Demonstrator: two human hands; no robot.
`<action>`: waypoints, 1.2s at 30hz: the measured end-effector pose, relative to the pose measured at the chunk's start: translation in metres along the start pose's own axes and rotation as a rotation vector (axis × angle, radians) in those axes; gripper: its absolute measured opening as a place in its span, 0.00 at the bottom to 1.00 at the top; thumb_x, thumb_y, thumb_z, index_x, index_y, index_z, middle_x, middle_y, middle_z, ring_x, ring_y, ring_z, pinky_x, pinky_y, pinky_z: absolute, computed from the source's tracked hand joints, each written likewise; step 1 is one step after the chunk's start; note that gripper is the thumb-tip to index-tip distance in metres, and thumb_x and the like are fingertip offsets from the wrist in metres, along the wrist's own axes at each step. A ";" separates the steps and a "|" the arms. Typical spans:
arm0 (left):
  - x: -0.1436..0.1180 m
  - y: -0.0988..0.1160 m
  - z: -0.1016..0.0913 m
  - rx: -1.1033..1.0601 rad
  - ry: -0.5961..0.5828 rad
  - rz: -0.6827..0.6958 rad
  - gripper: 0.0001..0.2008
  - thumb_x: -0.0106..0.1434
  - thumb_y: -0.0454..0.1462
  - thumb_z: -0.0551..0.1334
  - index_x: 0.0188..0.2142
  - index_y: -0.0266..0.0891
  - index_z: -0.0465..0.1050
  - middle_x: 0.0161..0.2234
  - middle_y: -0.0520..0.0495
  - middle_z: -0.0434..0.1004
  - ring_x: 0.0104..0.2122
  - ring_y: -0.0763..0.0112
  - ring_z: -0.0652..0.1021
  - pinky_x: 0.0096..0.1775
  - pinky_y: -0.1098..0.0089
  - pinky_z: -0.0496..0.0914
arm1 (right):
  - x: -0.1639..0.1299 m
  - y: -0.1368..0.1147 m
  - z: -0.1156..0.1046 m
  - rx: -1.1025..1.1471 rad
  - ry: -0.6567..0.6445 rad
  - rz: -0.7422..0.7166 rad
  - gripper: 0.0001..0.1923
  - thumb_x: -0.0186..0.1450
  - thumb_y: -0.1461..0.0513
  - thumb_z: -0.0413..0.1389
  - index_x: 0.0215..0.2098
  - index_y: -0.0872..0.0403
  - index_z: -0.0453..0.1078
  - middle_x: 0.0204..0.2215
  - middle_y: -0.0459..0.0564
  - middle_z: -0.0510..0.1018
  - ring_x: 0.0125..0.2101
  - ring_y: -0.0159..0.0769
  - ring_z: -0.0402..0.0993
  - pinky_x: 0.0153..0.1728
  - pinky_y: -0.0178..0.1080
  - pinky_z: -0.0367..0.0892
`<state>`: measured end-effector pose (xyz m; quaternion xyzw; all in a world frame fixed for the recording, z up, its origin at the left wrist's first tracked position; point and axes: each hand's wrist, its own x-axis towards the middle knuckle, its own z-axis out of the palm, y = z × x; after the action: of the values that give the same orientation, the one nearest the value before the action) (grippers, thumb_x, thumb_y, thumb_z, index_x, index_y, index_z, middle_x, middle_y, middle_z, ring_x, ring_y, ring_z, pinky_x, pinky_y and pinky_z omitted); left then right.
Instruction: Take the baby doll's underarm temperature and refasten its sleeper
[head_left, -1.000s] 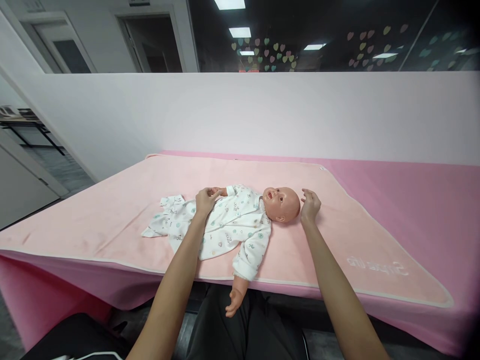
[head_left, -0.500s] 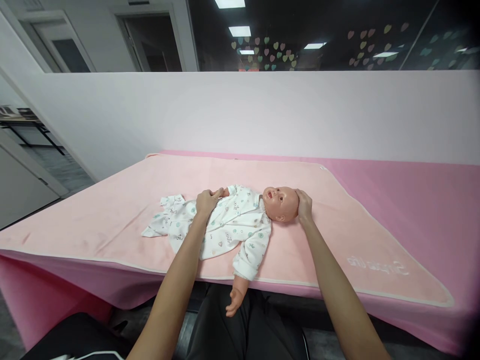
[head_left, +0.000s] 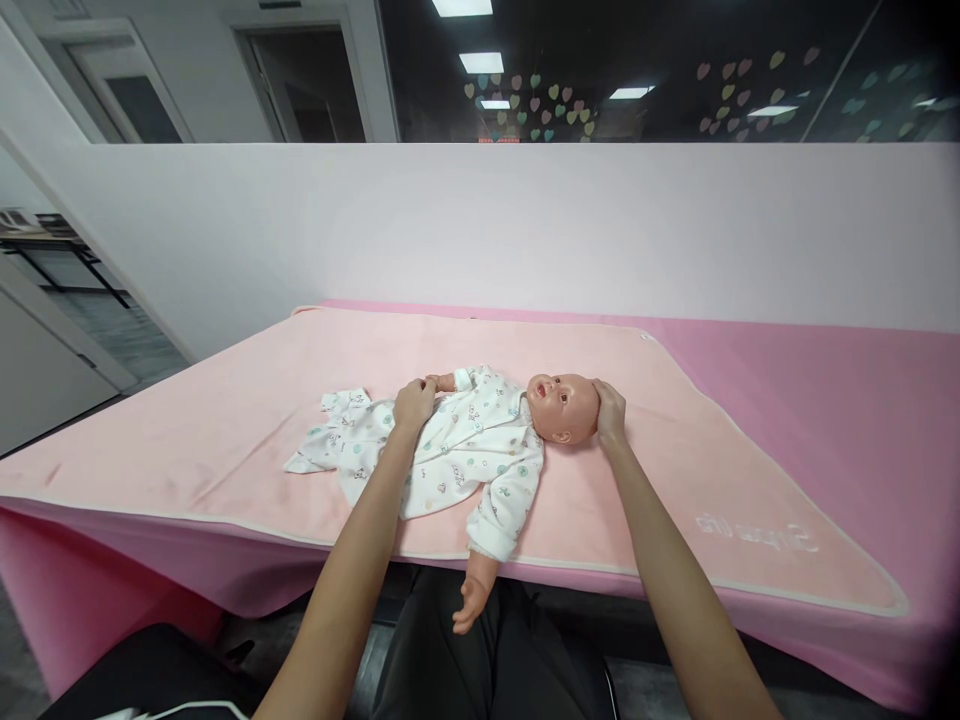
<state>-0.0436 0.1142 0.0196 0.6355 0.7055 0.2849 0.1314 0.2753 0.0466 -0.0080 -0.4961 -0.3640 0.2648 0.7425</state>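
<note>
- Doll lies on its back on a pink blanket, romper on its body, legs looking empty.
- Left hand pinches the doll's far hand.
- Right hand cups the doll's head.

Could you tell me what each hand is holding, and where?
Right hand cups the doll at its head; left hand grips its far arm.

Count, head view: one baby doll, dressed in one printed white romper. One pale pink blanket, spread over one darker pink table cover. Two bare hands in view: left hand, right hand. Two doll arms visible. One white partition wall behind.
</note>
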 end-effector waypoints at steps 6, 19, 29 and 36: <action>0.002 -0.001 0.002 0.077 -0.055 -0.024 0.19 0.60 0.44 0.50 0.43 0.37 0.71 0.45 0.36 0.75 0.44 0.54 0.74 0.37 0.65 0.65 | 0.000 0.000 0.000 0.004 0.013 0.000 0.13 0.51 0.52 0.55 0.21 0.54 0.68 0.23 0.42 0.71 0.27 0.31 0.63 0.30 0.33 0.59; 0.005 0.002 0.004 0.153 0.019 0.035 0.16 0.56 0.34 0.56 0.44 0.38 0.72 0.48 0.35 0.70 0.51 0.47 0.67 0.49 0.52 0.61 | 0.000 -0.003 0.002 -0.017 0.046 0.031 0.13 0.50 0.52 0.54 0.21 0.55 0.66 0.22 0.43 0.72 0.27 0.31 0.66 0.31 0.34 0.61; -0.053 0.063 0.001 -0.449 -0.452 0.727 0.19 0.50 0.46 0.65 0.41 0.41 0.76 0.37 0.47 0.77 0.36 0.68 0.74 0.38 0.70 0.66 | -0.001 -0.006 0.003 -0.057 0.032 0.023 0.13 0.52 0.53 0.53 0.19 0.55 0.62 0.20 0.44 0.70 0.24 0.31 0.63 0.28 0.35 0.62; -0.050 0.066 0.010 -0.701 -0.385 0.413 0.16 0.50 0.48 0.65 0.28 0.35 0.76 0.26 0.48 0.75 0.26 0.71 0.71 0.30 0.72 0.63 | -0.005 -0.011 0.001 -0.192 0.121 -0.071 0.11 0.55 0.55 0.51 0.24 0.55 0.66 0.26 0.49 0.74 0.29 0.35 0.68 0.34 0.39 0.65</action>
<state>0.0238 0.0703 0.0399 0.7216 0.3875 0.4032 0.4080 0.2721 0.0394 0.0012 -0.5667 -0.3596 0.1718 0.7211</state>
